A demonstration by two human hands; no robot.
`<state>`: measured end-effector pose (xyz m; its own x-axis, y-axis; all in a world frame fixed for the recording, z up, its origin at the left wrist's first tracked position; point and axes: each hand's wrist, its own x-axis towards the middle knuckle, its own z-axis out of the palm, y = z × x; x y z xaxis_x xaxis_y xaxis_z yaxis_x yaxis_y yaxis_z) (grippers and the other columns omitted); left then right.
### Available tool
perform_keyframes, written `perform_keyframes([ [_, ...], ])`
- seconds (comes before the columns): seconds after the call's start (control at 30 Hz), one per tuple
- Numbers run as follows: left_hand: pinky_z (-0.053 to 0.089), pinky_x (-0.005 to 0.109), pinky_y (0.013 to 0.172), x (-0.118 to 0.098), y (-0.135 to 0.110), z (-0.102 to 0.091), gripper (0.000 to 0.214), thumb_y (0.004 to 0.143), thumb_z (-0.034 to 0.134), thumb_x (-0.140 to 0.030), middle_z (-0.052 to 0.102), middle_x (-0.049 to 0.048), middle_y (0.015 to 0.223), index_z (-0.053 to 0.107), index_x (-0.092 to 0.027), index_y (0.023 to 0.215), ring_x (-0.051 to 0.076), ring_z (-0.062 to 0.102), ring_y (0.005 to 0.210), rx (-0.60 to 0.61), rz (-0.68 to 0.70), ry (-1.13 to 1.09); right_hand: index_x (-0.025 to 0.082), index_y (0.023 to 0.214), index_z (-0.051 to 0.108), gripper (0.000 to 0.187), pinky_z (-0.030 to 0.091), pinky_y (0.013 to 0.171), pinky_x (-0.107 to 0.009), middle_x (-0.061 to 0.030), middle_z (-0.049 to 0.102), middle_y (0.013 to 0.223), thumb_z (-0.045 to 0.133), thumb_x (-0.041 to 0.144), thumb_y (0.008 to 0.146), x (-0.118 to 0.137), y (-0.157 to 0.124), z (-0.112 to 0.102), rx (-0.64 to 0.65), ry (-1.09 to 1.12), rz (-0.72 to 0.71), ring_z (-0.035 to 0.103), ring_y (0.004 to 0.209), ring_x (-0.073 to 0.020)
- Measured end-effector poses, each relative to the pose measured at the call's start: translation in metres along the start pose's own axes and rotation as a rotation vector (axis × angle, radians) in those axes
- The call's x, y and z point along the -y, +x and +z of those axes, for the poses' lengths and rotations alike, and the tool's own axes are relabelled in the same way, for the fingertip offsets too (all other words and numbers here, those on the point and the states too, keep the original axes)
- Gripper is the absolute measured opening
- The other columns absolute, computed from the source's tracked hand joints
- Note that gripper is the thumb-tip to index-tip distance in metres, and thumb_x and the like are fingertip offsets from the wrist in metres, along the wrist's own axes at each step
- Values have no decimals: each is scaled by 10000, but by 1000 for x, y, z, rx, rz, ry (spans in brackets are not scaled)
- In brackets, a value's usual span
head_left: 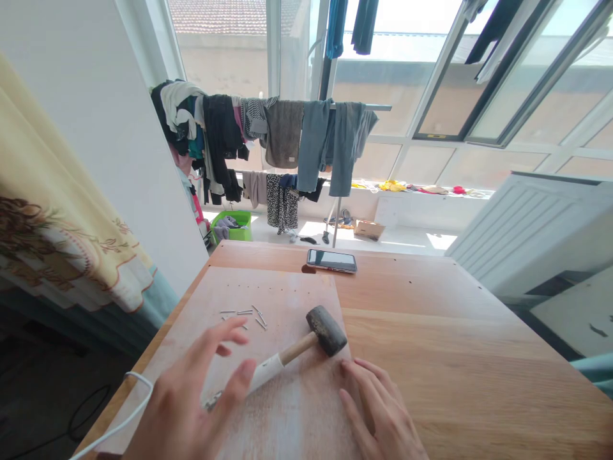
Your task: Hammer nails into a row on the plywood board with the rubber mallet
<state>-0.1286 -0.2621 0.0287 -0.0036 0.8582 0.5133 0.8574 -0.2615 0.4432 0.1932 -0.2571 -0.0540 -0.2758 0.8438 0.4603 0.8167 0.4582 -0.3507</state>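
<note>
The left hand [191, 396] is hovering open over the near part of a pale wooden board [287, 287], fingers spread and grasping nothing. Its thumb is lying just beside the white grip end of a rubber mallet [306, 342], though whether it is touching the grip is not clear. The right hand [378, 409] is resting flat and released at the board's right edge, palm down. The mallet is lying on the board between the two hands. Its long axis is running diagonally from the grip, low and left by the left thumb, up and rightward to the head, just beyond the right hand's fingertips. So the left hand is nearer the grip and the right is nearer the head. The mallet is showing a scuffed black barrel-shaped head, a bare wooden neck and a white grip. Loose nails [246, 314] are lying scattered beyond the left hand, and a phone [332, 260] is lying farther off on the worktop [454, 332].
</note>
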Motion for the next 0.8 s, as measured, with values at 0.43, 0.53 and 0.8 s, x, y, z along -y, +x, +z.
perform_keyframes([
  [0.43, 542, 388, 720, 71, 15, 12, 548, 1034, 287, -515, 633, 167, 1276, 510, -157, 1385, 305, 719, 884, 262, -368, 622, 249, 1132, 626, 177, 587, 816, -346, -42, 780, 1005, 484, 270, 1029, 12, 16, -13, -14, 10, -65, 719, 947, -233],
  [0.53, 526, 351, 637, 58, 17, 15, 514, 1040, 314, -487, 604, 162, 1263, 503, -173, 1401, 258, 721, 769, 254, -290, 669, 243, 1092, 647, 203, 596, 770, -305, -44, 771, 960, 451, 276, 1049, 8, 14, -14, 7, 67, -17, 717, 865, -208],
  [0.8, 545, 308, 552, 9, -8, 40, 422, 1053, 346, -388, 634, 115, 1147, 591, -188, 1332, 210, 722, 673, 307, -18, 656, 273, 1059, 720, 269, 611, 822, -309, -44, 795, 1040, 493, 412, 1019, -56, -23, -45, 11, -56, 170, 752, 933, -226],
])
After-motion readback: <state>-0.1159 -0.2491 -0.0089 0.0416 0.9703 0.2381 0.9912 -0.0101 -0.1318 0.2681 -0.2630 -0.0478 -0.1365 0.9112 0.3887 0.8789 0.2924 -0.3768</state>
